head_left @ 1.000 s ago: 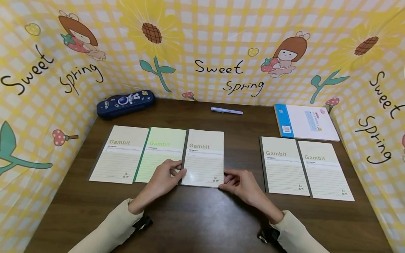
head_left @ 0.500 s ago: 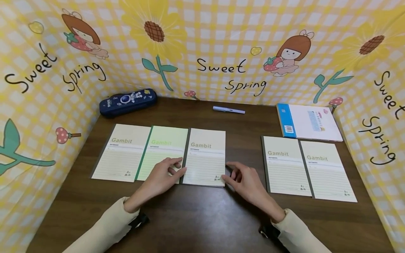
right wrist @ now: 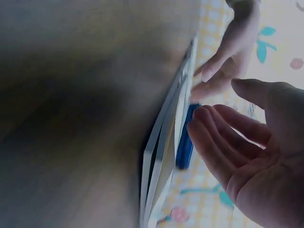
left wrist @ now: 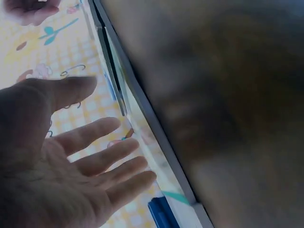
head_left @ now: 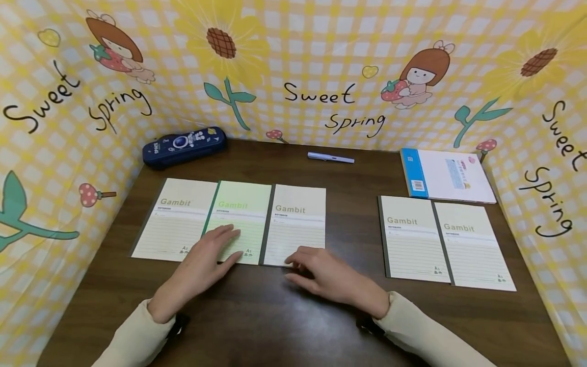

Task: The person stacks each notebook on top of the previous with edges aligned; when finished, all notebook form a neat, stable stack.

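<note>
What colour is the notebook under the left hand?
Pale green, with a green spine; the notebook under the left hand shows best in the head view.

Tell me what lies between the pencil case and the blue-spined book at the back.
Only a pen lies between the pencil case and the blue-spined book; the head view shows it.
</note>
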A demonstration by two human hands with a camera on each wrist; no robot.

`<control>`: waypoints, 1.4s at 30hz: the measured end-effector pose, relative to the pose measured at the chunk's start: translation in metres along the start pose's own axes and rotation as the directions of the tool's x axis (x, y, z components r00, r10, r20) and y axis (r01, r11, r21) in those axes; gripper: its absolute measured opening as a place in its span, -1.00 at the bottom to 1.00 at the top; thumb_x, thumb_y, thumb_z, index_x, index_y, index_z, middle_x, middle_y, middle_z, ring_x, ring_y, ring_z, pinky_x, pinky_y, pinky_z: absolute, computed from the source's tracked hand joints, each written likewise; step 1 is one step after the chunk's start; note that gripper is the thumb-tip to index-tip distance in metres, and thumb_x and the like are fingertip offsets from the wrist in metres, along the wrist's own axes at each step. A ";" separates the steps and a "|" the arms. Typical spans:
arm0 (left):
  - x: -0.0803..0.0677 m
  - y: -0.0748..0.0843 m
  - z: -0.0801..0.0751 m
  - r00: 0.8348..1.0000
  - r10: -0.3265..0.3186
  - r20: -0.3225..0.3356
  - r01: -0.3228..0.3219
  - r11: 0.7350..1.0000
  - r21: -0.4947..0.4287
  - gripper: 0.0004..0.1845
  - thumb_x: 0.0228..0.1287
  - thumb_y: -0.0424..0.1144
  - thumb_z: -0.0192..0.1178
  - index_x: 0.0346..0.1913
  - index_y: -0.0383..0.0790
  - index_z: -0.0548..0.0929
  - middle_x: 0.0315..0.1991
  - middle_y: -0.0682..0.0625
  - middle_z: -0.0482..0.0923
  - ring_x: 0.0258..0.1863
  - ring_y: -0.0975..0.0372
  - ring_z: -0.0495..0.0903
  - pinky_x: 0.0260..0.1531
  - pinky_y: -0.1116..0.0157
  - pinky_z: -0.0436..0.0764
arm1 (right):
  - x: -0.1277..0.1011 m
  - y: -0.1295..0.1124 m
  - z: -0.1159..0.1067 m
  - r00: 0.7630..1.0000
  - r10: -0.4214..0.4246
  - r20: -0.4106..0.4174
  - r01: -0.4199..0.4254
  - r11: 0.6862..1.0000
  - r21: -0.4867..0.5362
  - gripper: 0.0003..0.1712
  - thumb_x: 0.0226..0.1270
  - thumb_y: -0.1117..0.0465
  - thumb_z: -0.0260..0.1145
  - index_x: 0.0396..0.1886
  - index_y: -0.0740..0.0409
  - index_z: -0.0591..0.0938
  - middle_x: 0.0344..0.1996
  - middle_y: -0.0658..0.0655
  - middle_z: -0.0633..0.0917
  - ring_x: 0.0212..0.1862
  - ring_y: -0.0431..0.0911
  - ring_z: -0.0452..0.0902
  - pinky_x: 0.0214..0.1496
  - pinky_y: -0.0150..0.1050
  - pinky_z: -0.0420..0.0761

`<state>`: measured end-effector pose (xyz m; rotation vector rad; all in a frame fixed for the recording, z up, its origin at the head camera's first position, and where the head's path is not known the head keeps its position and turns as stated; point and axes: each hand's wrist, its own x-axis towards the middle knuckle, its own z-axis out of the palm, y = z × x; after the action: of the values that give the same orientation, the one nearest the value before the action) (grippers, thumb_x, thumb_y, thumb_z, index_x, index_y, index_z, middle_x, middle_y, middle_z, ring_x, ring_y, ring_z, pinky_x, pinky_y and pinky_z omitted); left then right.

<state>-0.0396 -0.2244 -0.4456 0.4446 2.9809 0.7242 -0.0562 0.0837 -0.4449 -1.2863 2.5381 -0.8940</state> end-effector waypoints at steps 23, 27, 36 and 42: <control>-0.031 -0.014 0.006 0.981 0.042 0.191 -0.044 0.999 0.011 -0.16 0.38 -0.11 0.40 0.63 -0.13 0.26 0.68 -0.25 0.04 0.65 -0.27 0.02 0.49 -0.39 0.14 | 0.044 -0.031 0.047 0.915 -0.111 0.388 0.279 0.869 -0.409 -0.08 0.62 -0.36 -0.03 0.67 0.16 0.19 0.68 0.14 0.17 0.69 -0.03 0.09 0.70 -0.12 0.17; -0.034 -0.012 0.005 0.981 0.036 0.192 -0.037 0.999 0.004 -0.15 0.38 -0.13 0.40 0.63 -0.14 0.25 0.69 -0.24 0.02 0.65 -0.27 0.00 0.51 -0.35 0.13 | 0.046 -0.033 0.049 0.910 -0.121 0.397 0.293 0.864 -0.409 -0.10 0.63 -0.35 -0.05 0.66 0.16 0.20 0.68 0.14 0.17 0.69 -0.04 0.11 0.70 -0.14 0.17; -0.049 -0.007 0.006 0.982 0.047 0.181 -0.047 0.999 -0.002 -0.15 0.36 -0.10 0.42 0.62 -0.13 0.27 0.68 -0.24 0.05 0.64 -0.28 0.04 0.46 -0.39 0.19 | 0.041 -0.035 0.050 0.889 -0.165 0.427 0.333 0.873 -0.356 -0.11 0.63 -0.34 -0.05 0.66 0.15 0.21 0.67 0.12 0.21 0.68 -0.06 0.13 0.70 -0.17 0.18; -0.059 -0.005 0.002 0.981 0.054 0.186 -0.055 0.999 -0.002 -0.13 0.34 -0.11 0.43 0.63 -0.08 0.26 0.68 -0.23 0.06 0.63 -0.28 0.05 0.48 -0.37 0.17 | 0.038 -0.038 0.051 0.879 -0.244 0.409 0.394 0.856 -0.336 -0.13 0.63 -0.32 -0.01 0.63 0.19 0.27 0.63 0.15 0.28 0.65 -0.05 0.20 0.67 -0.19 0.23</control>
<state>0.0164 -0.2446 -0.4517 0.5626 2.8059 0.6436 -0.0335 0.0150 -0.4595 -1.8473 2.3200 -0.1247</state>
